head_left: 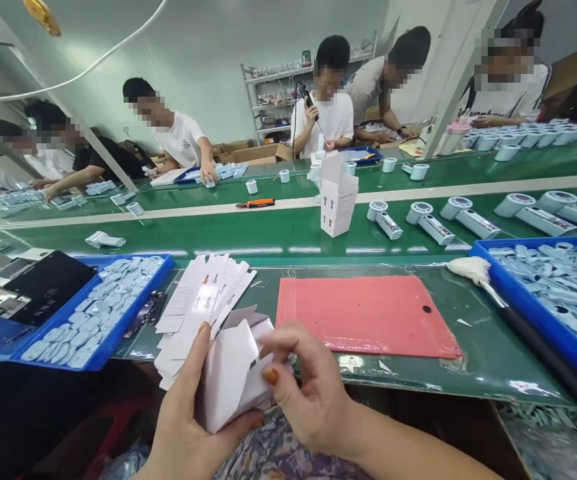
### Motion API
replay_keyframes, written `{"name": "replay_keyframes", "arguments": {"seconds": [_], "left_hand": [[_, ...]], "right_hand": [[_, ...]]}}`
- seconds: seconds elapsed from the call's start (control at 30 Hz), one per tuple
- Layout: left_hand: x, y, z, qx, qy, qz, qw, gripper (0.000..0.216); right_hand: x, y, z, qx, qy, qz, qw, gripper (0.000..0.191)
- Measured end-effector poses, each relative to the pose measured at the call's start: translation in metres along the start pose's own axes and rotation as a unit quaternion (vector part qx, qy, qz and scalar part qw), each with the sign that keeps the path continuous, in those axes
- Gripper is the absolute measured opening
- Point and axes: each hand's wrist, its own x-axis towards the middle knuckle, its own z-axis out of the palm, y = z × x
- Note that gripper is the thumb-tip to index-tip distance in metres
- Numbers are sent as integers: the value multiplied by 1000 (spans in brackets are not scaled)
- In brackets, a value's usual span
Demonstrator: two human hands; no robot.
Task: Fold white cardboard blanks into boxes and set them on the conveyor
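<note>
A small white cardboard box [228, 373], partly folded up with flaps sticking out, is gripped by my left hand [193, 413], thumb along one side and fingers beneath. At the box's right end, the bent fingers and thumb of my right hand [313, 387] close on a flap; the exact contact is partly hidden. Just beyond the box lies a fanned stack of flat printed white cartons [203, 293]. A red mat [358, 313] lies on the bench to the right of the stack.
Blue trays of pale blue parts stand left [163, 270] and right [478, 250]. A black-handled brush [518, 327] lies beside the right one. On the green conveyor [193, 233] are an upright folded box [338, 207], several pale blue devices [431, 223] and orange-handled pliers [258, 203]. People work opposite.
</note>
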Motion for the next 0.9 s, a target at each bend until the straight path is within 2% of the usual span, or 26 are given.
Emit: {"name": "replay_keyframes", "arguments": {"seconds": [0.07, 0.1, 0.23, 0.3, 0.4, 0.53, 0.63, 0.67, 0.73, 0.8, 0.83, 0.9], "left_hand": [[-1, 0, 3, 0, 6, -1, 1000, 103], [-1, -1, 4, -4, 4, -8, 1000, 104], [-3, -8, 11, -55, -7, -50, 997, 112], [-4, -12, 15, -89, 0, -50, 995, 113], [-3, -14, 17, -64, 19, -13, 998, 110], [-1, -22, 14, 34, -14, 44, 998, 109], [-5, -38, 15, 39, -14, 125, 991, 108], [-8, -43, 17, 28, -7, 155, 988, 106], [-11, -51, 21, 0, 12, 192, 981, 97], [-9, -49, 24, -30, 8, 202, 979, 87], [-6, -44, 25, -46, 0, 209, 977, 83], [5, -29, 23, -65, -33, 246, 967, 78]], "right_hand": [[0, 0, -1, 38, -11, 55, 998, 50], [1, 1, -2, 48, -21, 75, 996, 54], [4, 3, -6, 74, -66, 109, 989, 36], [4, 2, -7, 85, -56, 125, 987, 32], [4, -2, -6, 38, -39, 142, 988, 34], [10, -6, -13, -15, -85, 158, 984, 38], [13, -3, -20, -31, -97, 145, 984, 72], [13, -2, -22, -15, -114, 141, 983, 75], [12, 2, -21, 38, -121, 124, 984, 54], [9, 4, -17, 79, -73, 95, 990, 23], [8, 4, -15, 83, -47, 84, 992, 14], [6, 1, -12, 68, -30, 86, 994, 13]]}}
